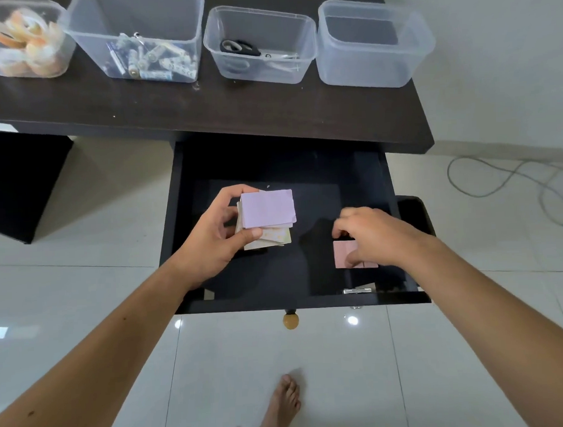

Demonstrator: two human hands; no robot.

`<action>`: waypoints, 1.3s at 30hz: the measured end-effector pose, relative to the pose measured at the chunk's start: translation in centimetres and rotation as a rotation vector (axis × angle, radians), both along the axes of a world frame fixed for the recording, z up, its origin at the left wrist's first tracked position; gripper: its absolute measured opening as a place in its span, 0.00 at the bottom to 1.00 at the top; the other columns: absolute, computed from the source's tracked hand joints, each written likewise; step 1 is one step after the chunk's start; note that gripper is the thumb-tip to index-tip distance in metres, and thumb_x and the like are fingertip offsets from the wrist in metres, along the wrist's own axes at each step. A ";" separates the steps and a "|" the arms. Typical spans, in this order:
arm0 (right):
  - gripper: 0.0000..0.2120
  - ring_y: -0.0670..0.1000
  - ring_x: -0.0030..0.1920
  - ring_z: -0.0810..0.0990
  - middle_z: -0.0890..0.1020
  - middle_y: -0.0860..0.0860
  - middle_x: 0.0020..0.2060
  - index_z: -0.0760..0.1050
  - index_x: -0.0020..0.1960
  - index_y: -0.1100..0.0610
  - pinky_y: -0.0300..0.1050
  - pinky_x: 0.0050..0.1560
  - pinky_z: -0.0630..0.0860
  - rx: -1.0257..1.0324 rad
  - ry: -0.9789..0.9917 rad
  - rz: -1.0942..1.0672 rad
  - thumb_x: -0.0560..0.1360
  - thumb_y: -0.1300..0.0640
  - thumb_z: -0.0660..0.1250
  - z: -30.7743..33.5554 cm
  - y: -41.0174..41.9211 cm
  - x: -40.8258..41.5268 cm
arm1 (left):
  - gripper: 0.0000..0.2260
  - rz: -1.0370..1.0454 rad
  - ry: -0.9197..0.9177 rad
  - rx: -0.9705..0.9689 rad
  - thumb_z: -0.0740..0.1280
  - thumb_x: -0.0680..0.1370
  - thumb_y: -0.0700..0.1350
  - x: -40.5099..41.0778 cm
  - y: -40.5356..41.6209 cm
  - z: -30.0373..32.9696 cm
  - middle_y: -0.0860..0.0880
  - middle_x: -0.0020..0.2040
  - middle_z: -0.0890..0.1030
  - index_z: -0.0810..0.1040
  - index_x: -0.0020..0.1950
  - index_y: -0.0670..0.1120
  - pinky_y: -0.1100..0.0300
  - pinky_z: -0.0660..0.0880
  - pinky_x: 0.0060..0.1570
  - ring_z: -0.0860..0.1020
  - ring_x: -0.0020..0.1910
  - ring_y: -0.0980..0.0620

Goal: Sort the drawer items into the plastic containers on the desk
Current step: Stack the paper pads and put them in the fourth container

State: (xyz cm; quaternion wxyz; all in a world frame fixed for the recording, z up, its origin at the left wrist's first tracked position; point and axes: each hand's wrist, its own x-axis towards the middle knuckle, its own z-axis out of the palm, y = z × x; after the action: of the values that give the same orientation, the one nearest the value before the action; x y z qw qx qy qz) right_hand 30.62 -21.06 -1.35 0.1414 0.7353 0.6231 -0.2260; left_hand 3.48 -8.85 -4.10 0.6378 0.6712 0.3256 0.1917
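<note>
A: Task thing first. Where is it?

B: Pink pad (343, 254) lying flat on the drawer (304, 167) floor, right side, near the front wall. Right hand (368, 233) is over it, fingers curled down onto its top edge and thumb pressed on its face. Looks like a pinch forming, pad not lifted yet.

A: Left?

B: Left hand (216, 235) grips a stack of paper pads (267, 214) above the drawer's middle, lilac one on top, paler ones under, thumb across the near edge, fingers wrapped over the far side.

A: Handling?

B: My read: light, thin, bendy paper. Flat on a glossy dark floor, so hard to get under; slide it or lift an edge, then pinch across the short sides. Loose sheets could fan out. Not fragile.

A: Where does it go?

B: Probably the empty container (376, 44) at the right end of the counter (204, 107). The others hold tape rolls (24, 47), batteries (151, 61), scissors (239, 47).

A: Unclear bits?

B: Right hand covers most of the pink pad; can't tell thickness, or whether it's one pad or two side by side. Small metal thing (357, 290) at the drawer's front edge, can't identify. Drawer back is in shadow under the counter. Tape container cut off at the left frame edge.
</note>
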 end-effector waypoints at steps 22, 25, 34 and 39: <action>0.19 0.46 0.56 0.82 0.81 0.50 0.52 0.82 0.67 0.41 0.39 0.57 0.80 0.457 0.933 -0.264 0.83 0.62 0.70 4.4 3.9 -3.9 | 0.26 -0.059 -0.023 -0.046 0.72 0.80 0.34 -0.3 0.1 -0.1 0.49 0.64 0.80 0.69 0.71 0.58 0.59 0.82 0.60 0.81 0.66 0.52; 0.14 0.43 0.55 0.82 0.84 0.43 0.51 0.84 0.62 0.44 0.39 0.53 0.79 0.503 0.811 -0.300 0.79 0.57 0.75 3.8 4.9 -5.4 | 0.27 -0.049 -0.037 -0.058 0.72 0.80 0.35 -0.3 0.0 0.0 0.47 0.64 0.80 0.70 0.70 0.60 0.56 0.82 0.60 0.82 0.64 0.50; 0.16 0.42 0.55 0.79 0.78 0.42 0.53 0.84 0.63 0.41 0.38 0.50 0.78 0.608 0.748 -0.367 0.76 0.51 0.79 2.1 4.8 -7.5 | 0.32 -0.056 -0.076 -0.073 0.75 0.79 0.38 -0.3 0.0 0.1 0.50 0.67 0.79 0.66 0.76 0.60 0.50 0.82 0.63 0.79 0.68 0.47; 0.25 0.44 0.54 0.81 0.78 0.43 0.55 0.79 0.68 0.43 0.39 0.51 0.80 0.655 0.734 -0.484 0.73 0.44 0.80 2.1 4.5 -7.3 | 0.28 -0.018 -0.094 -0.044 0.73 0.80 0.37 -0.1 0.0 0.7 0.50 0.69 0.76 0.69 0.74 0.58 0.44 0.81 0.64 0.76 0.70 0.45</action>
State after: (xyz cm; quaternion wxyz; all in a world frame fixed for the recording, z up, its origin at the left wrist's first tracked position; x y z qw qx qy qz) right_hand 23.34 -16.55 0.78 -0.3777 0.7361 0.4822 -0.2880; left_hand 3.37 -8.88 -3.36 0.6688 0.6500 0.2934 0.2101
